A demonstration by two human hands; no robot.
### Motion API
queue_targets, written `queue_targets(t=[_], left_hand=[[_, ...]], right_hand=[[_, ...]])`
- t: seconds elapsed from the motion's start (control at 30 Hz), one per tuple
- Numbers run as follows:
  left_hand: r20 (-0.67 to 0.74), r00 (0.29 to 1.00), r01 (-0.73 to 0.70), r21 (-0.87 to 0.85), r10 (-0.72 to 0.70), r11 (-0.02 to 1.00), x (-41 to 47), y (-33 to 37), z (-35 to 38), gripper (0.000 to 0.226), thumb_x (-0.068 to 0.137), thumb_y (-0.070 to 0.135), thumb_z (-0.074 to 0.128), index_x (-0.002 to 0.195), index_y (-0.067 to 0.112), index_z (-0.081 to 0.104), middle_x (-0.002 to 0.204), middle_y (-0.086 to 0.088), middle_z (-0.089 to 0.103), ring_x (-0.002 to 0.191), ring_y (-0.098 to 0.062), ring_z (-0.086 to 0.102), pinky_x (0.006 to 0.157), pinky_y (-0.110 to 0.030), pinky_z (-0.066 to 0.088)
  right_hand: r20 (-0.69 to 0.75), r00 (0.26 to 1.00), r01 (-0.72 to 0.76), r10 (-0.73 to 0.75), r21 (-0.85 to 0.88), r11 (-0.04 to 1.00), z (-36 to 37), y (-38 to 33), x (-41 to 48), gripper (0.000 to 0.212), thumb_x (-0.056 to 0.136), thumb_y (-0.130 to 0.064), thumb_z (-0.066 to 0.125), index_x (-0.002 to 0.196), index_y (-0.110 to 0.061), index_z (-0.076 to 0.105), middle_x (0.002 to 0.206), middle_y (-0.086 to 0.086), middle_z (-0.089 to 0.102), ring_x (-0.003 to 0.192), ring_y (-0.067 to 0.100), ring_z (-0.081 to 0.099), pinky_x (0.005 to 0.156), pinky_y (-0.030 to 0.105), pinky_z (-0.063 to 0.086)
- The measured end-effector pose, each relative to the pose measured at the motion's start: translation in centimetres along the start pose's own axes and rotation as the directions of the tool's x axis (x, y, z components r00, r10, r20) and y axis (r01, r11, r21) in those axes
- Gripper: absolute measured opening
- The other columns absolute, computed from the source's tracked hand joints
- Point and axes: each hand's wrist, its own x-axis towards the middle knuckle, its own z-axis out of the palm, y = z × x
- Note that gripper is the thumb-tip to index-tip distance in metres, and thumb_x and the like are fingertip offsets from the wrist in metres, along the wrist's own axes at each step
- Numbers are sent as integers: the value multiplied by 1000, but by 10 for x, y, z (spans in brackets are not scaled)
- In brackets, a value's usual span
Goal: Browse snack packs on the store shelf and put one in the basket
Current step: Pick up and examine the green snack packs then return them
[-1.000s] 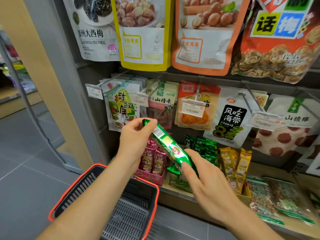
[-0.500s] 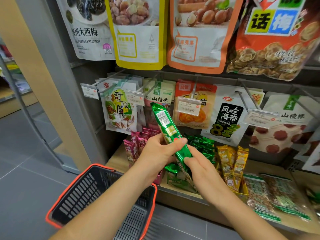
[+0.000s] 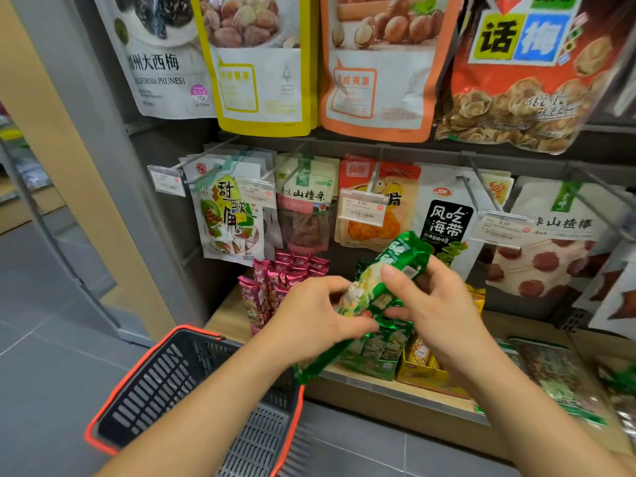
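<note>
Head camera looks down at my two hands. My left grip [image 3: 309, 325] pinches the low half of the green snack pack [image 3: 370, 296], with my thumb on one side and my fingers curled on the other. My right grip [image 3: 437, 315] holds the top half with its fingers curled round it. So both are closed on the pack. The pack is up in the air, tilted, in front of the shelf [image 3: 227, 311] and near the far corner of the basket [image 3: 161, 383]. It is not in the basket yet.

I think the pack is light and thin. The wrap is shiny, so it may be slippery and crinkly. The snack inside might crack if I squeeze hard. I would hold it gently by the middle or by a flat sealed end.

Under my hands the wooden shelf holds more green packs [image 3: 375, 349], with pink packs [image 3: 285, 273] on the left and yellow packs [image 3: 421, 356] on the right. Bigger hanging bags [image 3: 230, 218] and price tags [image 3: 361, 210] are above. The basket is black with a red rim, low under my left arm, over the grey floor [image 3: 41, 356].
</note>
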Motion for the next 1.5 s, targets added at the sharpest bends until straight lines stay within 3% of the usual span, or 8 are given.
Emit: queue_targets(t=[0.17, 0.33, 0.5, 0.73, 0.9, 1.1, 1.27, 1.5], left_hand=[[-1, 999, 53, -36, -53, 998, 5, -11, -21, 32, 67, 34, 87, 96, 26, 75, 87, 6, 75, 87, -15, 69, 81, -36, 56], [24, 999, 32, -101, -30, 994, 4, -17, -37, 32, 69, 23, 87, 91, 39, 70, 89, 18, 73, 86, 4, 65, 74, -9, 49], [-49, 996, 55, -386, -80, 921, 4, -22, -48, 40, 63, 11, 86, 97, 27, 71, 87, 4, 74, 75, -7, 68, 64, -17, 53], [-251, 967, -98, -527, -44, 844, 7, -36, -59, 24, 65, 36, 77, 87, 27, 80, 83, -3, 75, 73, -13, 62, 64, -22, 51], [-343, 929, -127, -643, -135, 755, 10, -37, -63, 36, 64, 51, 74, 81, 20, 80, 77, -7, 73, 69, -23, 56, 53, -23, 44], [-279, 946, -73, -684, -168, 726, 12, -38, -60, 19, 75, 30, 65, 81, 20, 81, 77, -4, 72, 59, -10, 55, 48, -15, 43], [-137, 971, 3, -812, -195, 583, 11, -39, -60, 23, 82, 11, 64, 102, 11, 75, 99, -10, 75, 87, -14, 71, 70, -21, 55], [-187, 925, 124, -675, -331, 727, 18, -45, -50, 20, 84, 6, 70, 103, 10, 70, 90, -7, 76, 88, -16, 73, 69, -21, 56]], right_hand=[[-167, 975, -99, 147, 269, 958, -24, -6, 9, 21, 91, -28, 63, 102, -10, 63, 94, 3, 71, 87, 16, 72, 62, 27, 57], [-204, 952, -141, 228, 368, 919, -27, -3, 10, 19, 93, -27, 62, 99, -10, 59, 100, 9, 65, 85, 17, 71, 62, 27, 57], [-222, 927, -178, 303, 449, 875, -34, -2, 14, 12, 90, -15, 63, 97, -13, 54, 93, 9, 68, 79, 21, 74, 59, 29, 58], [-61, 921, -337, 386, 373, 864, -41, -1, 14, 19, 74, -15, 77, 89, -7, 68, 95, 13, 70, 89, 25, 70, 59, 24, 56], [165, 883, -452, 439, 51, 890, -42, -2, 9, 41, 60, -46, 77, 83, -13, 72, 90, 7, 75, 74, 12, 69, 58, 22, 53], [283, 864, -395, 417, -135, 909, -43, -3, 7, 38, 63, -43, 77, 95, -24, 78, 95, 0, 76, 91, 15, 69, 73, 29, 55], [281, 896, -107, 343, -613, 783, -39, -3, 2, 38, 74, -36, 82, 109, -30, 68, 102, -15, 66, 99, 3, 60, 77, 20, 44], [237, 965, 128, 112, -798, 588, -28, 5, -3, 51, 69, -30, 86, 83, -32, 37, 86, -14, 46, 77, 1, 44, 66, 21, 40]])
